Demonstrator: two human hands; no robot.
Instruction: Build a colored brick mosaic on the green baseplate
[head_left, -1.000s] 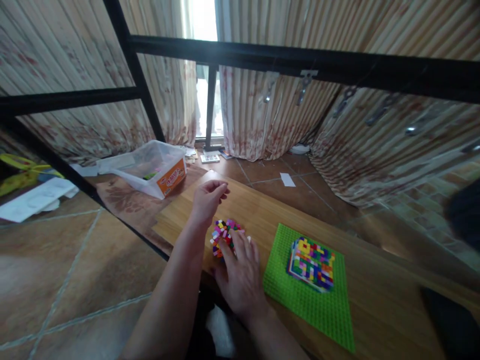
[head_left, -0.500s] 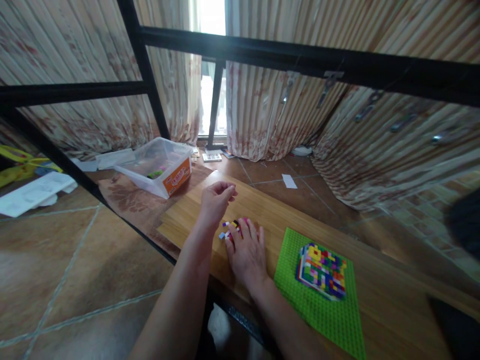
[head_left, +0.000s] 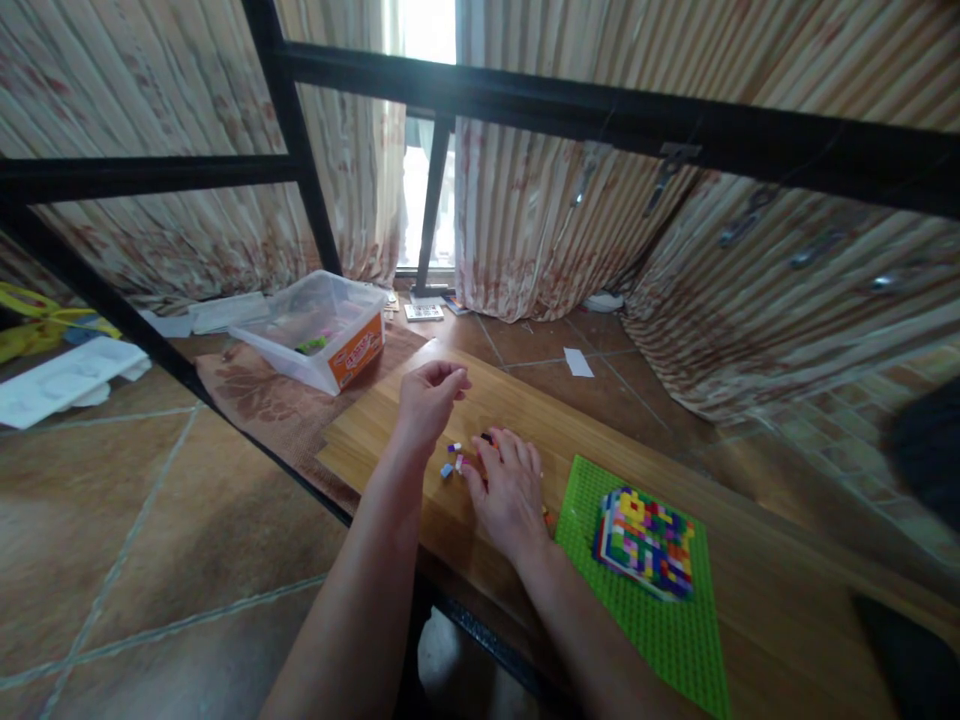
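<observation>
Several small toy bricks (head_left: 448, 470) lie loose on the wooden tabletop (head_left: 517, 405), in white, purple, pink and light blue. Over part of this pile my right hand (head_left: 511, 490) rests palm down with its fingers spread, hiding some bricks beneath it. A few orange bricks (head_left: 548, 515) peek out at its wrist side. My left hand (head_left: 431, 398) hovers beyond the pile, fingers curled in and thumb pressed against them; whatever they may hold is hidden. Right of my right hand, a multicoloured brick block (head_left: 646, 540) stands on a green studded baseplate (head_left: 637, 640).
A clear plastic box (head_left: 315, 330) with an orange label and a few pieces inside stands on a brown cloth (head_left: 251, 390) at the left. Black metal bars (head_left: 540, 95) cross ahead, before the curtains. A dark flat object (head_left: 900, 640) lies at the table's right.
My right hand has slid a little to the right across the bricks, uncovering several on its left and some by its wrist. My left hand has barely moved.
</observation>
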